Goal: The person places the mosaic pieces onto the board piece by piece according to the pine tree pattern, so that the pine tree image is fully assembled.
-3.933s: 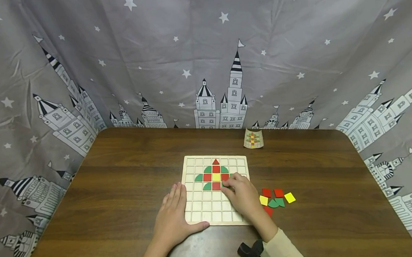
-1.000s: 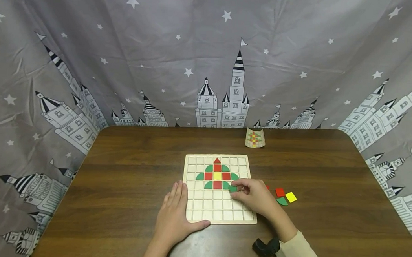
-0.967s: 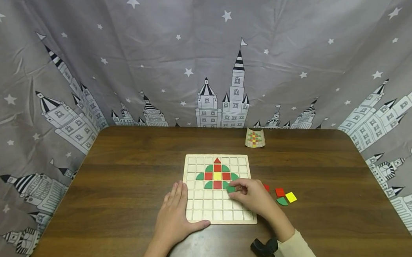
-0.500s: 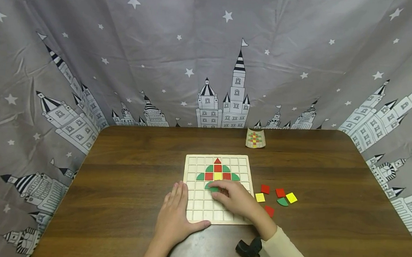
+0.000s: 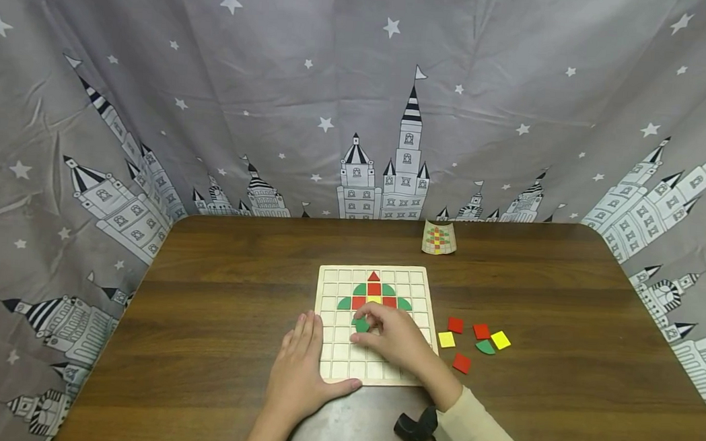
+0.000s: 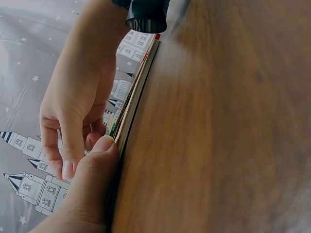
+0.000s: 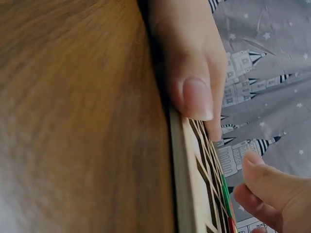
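Green piece [image 5: 361, 325], thin and flat, over gridded wooden board [image 5: 341, 352], hands unlike: right [image 5: 393, 336] pinched round it, left [image 5: 297, 365] straight-fingered at rim.

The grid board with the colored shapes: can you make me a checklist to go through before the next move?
1. Grid board steadied: ok; the left hand rests along its left side, thumb at the near edge.
2. Picture card in sight: ok; it is beyond the board, pattern showing.
3. Spare pieces uncovered: ok; three red squares, two yellow squares and a green quarter-round lie right of the board.
4. Firm grip on the green piece by the right hand: cannot tell; it might just lie between the fingers.
5. Whole design visible: not ok; the right hand hides part.
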{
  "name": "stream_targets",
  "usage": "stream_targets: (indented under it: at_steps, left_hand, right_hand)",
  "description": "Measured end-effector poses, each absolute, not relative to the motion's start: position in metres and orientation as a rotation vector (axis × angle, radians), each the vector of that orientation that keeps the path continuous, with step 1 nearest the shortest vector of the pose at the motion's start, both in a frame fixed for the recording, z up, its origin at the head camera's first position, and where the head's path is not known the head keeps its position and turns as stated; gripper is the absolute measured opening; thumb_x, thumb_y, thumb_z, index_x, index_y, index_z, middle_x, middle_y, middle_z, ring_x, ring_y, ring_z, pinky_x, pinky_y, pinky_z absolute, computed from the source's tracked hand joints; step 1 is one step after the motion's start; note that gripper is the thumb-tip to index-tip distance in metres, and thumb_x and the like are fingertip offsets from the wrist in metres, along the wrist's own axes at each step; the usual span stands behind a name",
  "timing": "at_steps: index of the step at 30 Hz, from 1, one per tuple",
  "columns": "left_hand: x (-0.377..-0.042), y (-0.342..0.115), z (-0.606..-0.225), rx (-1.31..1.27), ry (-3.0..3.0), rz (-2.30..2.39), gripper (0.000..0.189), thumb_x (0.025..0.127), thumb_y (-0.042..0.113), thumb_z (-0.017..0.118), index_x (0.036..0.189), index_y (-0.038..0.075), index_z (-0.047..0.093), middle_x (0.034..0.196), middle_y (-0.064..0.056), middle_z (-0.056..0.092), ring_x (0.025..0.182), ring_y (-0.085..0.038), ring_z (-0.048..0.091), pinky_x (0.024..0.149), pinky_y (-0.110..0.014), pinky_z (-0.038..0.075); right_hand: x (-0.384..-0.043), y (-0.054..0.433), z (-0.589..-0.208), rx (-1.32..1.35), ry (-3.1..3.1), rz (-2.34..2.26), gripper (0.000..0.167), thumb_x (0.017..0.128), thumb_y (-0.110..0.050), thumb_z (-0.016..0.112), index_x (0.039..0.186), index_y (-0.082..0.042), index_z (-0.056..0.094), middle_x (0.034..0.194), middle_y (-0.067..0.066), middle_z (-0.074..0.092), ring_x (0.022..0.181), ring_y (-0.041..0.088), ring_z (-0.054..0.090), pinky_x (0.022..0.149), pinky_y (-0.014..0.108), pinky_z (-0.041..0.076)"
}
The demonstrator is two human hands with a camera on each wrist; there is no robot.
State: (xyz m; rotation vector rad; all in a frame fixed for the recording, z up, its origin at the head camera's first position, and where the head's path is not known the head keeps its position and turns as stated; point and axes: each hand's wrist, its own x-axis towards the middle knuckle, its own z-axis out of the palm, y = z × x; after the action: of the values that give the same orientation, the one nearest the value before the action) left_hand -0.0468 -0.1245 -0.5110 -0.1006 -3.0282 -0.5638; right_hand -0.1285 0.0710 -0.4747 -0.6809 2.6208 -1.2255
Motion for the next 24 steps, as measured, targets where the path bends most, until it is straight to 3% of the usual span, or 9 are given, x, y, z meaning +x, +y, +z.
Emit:
stream_targets:
  at_steps: [7, 14, 20, 24]
  left_hand:
    - [-0.047, -0.125, -0.511, -0.096, -3.050, -0.581, 0.135, 0.063, 0.097, 0.048, 0.157, 0.004, 0.020, 0.166, -0.013, 0.017, 0.155, -0.027, 0.016, 0.123, -0.049, 0.023]
    - [-0.047, -0.125, -0.511, -0.099, -3.057, -0.581, 0.135, 0.064, 0.096, 0.049, 0.158, 0.004, 0.019, 0.166, -0.013, 0.016, 0.155, -0.027, 0.015, 0.123, -0.049, 0.022]
    - [-0.047, -0.124, -0.510, -0.110, -3.026, -0.568, 0.134, 0.064, 0.095, 0.051, 0.157, 0.002, 0.023, 0.165, -0.015, 0.018, 0.154, -0.029, 0.018, 0.123, -0.050, 0.024]
    - [-0.047, -0.124, -0.510, -0.125, -3.017, -0.556, 0.134, 0.064, 0.094, 0.052, 0.156, 0.000, 0.024, 0.165, -0.016, 0.019, 0.154, -0.030, 0.018, 0.122, -0.050, 0.025]
  right_hand:
    - [-0.127, 0.065, -0.478, -0.692, 2.679, -1.222, 0.023, 0.087, -0.029, 0.077, 0.106, -0.023, 0.068, 0.080, -0.017, 0.064, 0.069, 0.004, 0.054, 0.064, 0.022, 0.046]
    - [-0.125, 0.060, -0.477, -0.728, 2.694, -1.227, 0.019, 0.092, -0.025, 0.071, 0.108, -0.016, 0.069, 0.079, -0.015, 0.067, 0.059, 0.002, 0.048, 0.058, 0.020, 0.043]
    - [-0.124, 0.057, -0.479, -0.716, 2.714, -1.266, 0.013, 0.088, -0.025, 0.075, 0.094, -0.023, 0.064, 0.081, -0.017, 0.069, 0.074, 0.001, 0.055, 0.071, 0.023, 0.045]
    - [-0.122, 0.055, -0.482, -0.741, 2.769, -1.242, 0.016, 0.085, -0.027, 0.078, 0.089, -0.027, 0.063, 0.082, -0.018, 0.068, 0.080, 0.002, 0.050, 0.076, 0.027, 0.039]
